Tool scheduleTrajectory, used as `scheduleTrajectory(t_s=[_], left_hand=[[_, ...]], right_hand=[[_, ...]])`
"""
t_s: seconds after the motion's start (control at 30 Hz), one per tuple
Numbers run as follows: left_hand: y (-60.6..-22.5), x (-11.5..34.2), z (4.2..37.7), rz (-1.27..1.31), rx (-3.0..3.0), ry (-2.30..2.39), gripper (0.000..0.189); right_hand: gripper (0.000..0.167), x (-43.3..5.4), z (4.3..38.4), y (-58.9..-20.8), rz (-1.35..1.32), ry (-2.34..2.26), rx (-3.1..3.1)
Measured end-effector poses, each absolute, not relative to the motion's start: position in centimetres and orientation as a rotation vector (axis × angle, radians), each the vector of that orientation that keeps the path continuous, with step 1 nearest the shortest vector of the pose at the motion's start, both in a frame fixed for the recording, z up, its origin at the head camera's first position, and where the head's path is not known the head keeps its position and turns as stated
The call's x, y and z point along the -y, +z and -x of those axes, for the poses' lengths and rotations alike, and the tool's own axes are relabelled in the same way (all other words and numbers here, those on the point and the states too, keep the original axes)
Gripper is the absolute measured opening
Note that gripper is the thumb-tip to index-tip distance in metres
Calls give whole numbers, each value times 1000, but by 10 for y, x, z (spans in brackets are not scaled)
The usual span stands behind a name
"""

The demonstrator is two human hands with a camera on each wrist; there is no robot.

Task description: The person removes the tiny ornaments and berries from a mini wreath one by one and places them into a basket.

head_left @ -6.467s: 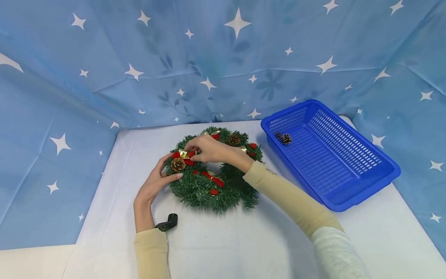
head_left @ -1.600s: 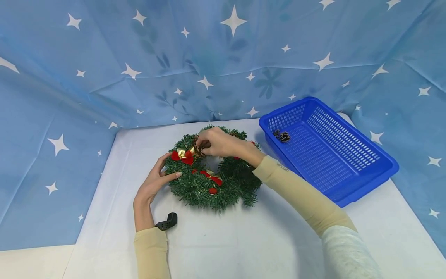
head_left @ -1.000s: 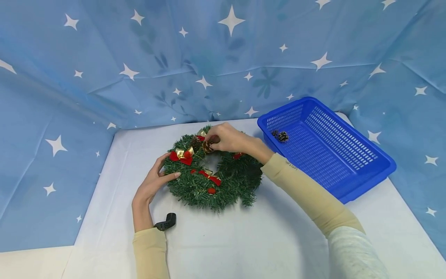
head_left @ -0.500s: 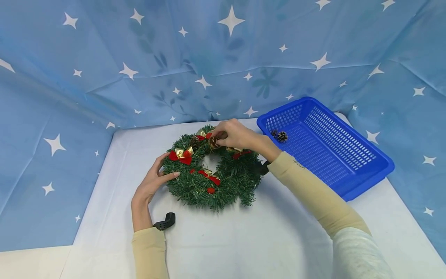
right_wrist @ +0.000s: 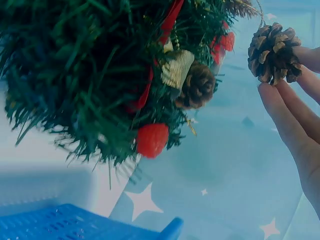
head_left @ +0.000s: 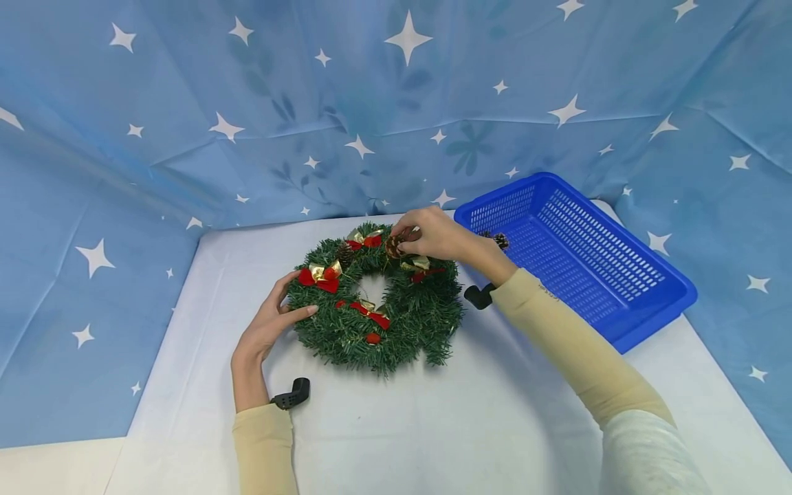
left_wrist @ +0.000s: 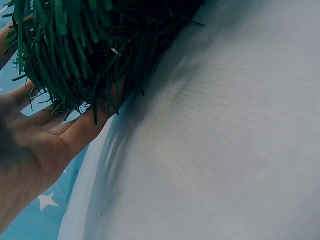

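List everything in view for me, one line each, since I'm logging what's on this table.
Wreath: one, green, table centre, with red-and-gold bows and red berries.
Pine cone: one, brown, pinched above the wreath's far side.
Basket: one, blue, right of the wreath.
Frosted cone: at least one, brown-white, basket's far corner.
Table: one, white.
Backdrop: one, blue with white stars, behind.
Left hand: rests on the wreath's left edge.
Right hand: holds the pine cone.
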State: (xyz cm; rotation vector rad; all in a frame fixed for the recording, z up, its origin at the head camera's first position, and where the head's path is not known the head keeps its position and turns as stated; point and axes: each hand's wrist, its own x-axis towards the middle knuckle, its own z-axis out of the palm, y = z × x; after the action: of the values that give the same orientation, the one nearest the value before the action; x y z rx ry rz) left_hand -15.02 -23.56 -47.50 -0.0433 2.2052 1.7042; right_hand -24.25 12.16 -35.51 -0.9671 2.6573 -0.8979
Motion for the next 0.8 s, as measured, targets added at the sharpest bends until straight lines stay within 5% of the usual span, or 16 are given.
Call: scheduleTrajectory(t_s=[0.8], left_hand=[[-475,235,148,38,-2198,1711,95]], right_hand=[[27,-173,240,-343,767,-875,-2791]])
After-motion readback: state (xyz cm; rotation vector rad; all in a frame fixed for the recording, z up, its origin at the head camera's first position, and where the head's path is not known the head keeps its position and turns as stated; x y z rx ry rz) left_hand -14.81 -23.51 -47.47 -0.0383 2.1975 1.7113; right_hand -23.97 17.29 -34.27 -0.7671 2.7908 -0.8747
